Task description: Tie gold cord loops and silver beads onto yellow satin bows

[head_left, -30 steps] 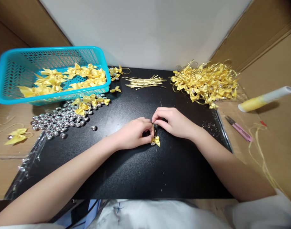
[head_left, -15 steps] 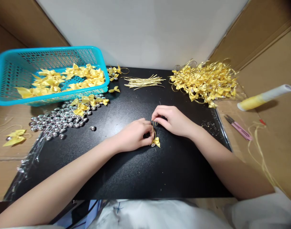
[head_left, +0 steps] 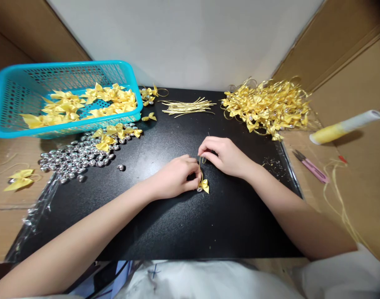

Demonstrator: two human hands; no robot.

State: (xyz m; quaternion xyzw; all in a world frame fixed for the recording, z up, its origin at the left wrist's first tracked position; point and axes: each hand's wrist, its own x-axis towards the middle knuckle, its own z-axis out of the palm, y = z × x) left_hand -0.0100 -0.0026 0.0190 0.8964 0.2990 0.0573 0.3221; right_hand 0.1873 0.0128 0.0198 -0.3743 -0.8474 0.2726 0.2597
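Fingers pinched, my left hand (head_left: pixel 179 176) holds a gold cord just above a small yellow ribbon bow (head_left: pixel 205 186). A silver bead (head_left: pixel 199 189) sits beside the bow, close to the black tabletop. My right hand (head_left: pixel 219 153) is a little farther up and to the right, its thumb and forefinger closed on the cord's upper part. The gold cord (head_left: pixel 200 165) runs upright between the two hands, and a small loop of it shows under my right fingers. The exact grip of the left fingertips is partly hidden.
A turquoise basket (head_left: pixel 137 83) of yellow bows stands at the left, with loose silver beads (head_left: pixel 81 160) before it. Cut gold cords (head_left: pixel 188 107) lie at the back. A heap of finished bows (head_left: pixel 267 108), pink thread snips (head_left: pixel 311 167) and a cardboard tube (head_left: pixel 345 127) are on the right.
My right hand has shifted very slightly up and left. The bow and bead by my left fingers have turned a little; both hands keep their pinch.
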